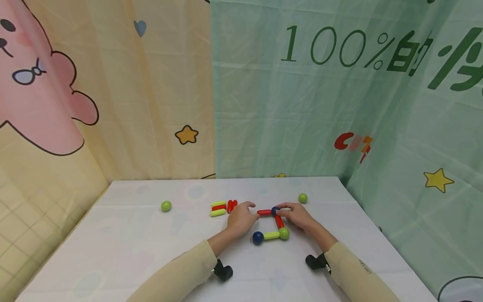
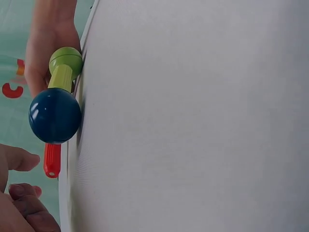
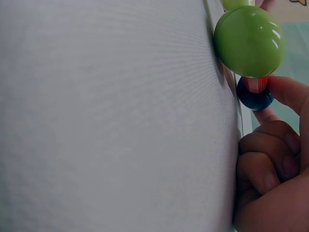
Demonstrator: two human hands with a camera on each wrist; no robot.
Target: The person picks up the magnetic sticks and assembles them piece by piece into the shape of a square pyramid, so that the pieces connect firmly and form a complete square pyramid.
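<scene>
On the white table a chain of ball-and-stick toy pieces forms an open shape. Its far corner is a blue ball, which my right hand pinches between thumb and index finger, the other fingers curled under. From that ball one red stick points left and another red stick runs to a green ball. A yellow-green stick links the green ball to a nearer blue ball. Beside the left-pointing stick's free end is my left hand, thumb and fingers parted with nothing between them.
Left of my left hand lie loose yellow-green sticks and red sticks. One loose green ball sits at the far left, another green ball beyond my right hand. Printed curtains hang behind the table.
</scene>
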